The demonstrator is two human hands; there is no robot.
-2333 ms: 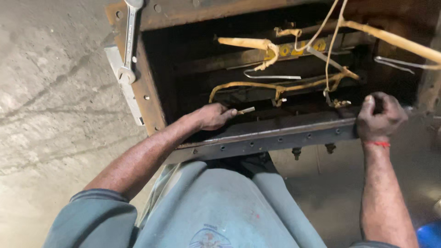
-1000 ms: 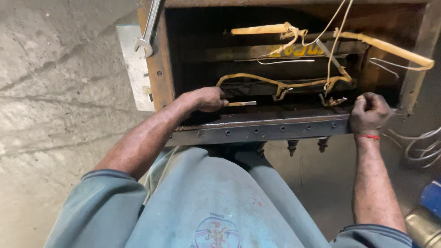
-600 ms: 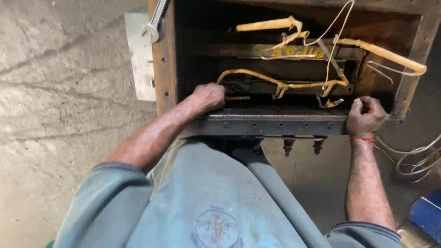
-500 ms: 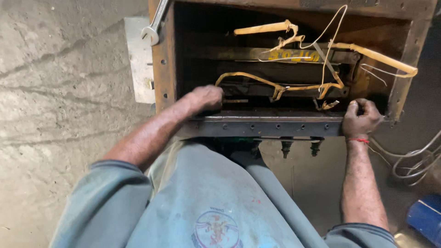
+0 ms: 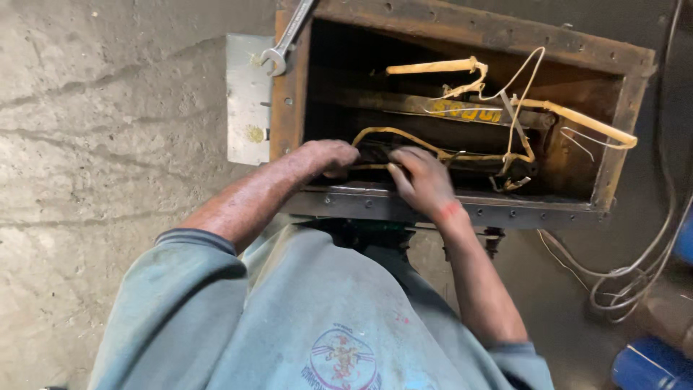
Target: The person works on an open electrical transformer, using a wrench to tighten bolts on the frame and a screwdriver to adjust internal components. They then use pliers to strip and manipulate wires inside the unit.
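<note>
A rusty open metal box [image 5: 289, 108] stands on the concrete floor in front of me. Inside it run yellow sleeved wires [image 5: 433, 68] and a dark bar-shaped part [image 5: 433, 108]. My left hand [image 5: 328, 155] reaches over the near flange [image 5: 520, 211] into the box, fingers curled around something dark low down; what it grips is hidden. My right hand [image 5: 422, 180], with a red band at the wrist, rests beside it on the same dark part and a yellow wire, fingers bent.
A spanner [image 5: 289, 40] lies on the box's left rim above a grey metal plate [image 5: 247, 101]. Loose grey cables [image 5: 628, 278] coil on the floor at right, near a blue object [image 5: 650, 365]. Cracked concrete [image 5: 108, 144] lies at left.
My right hand left the right end of the near flange and moved left into the box beside my left hand. The view shifted slightly right.
</note>
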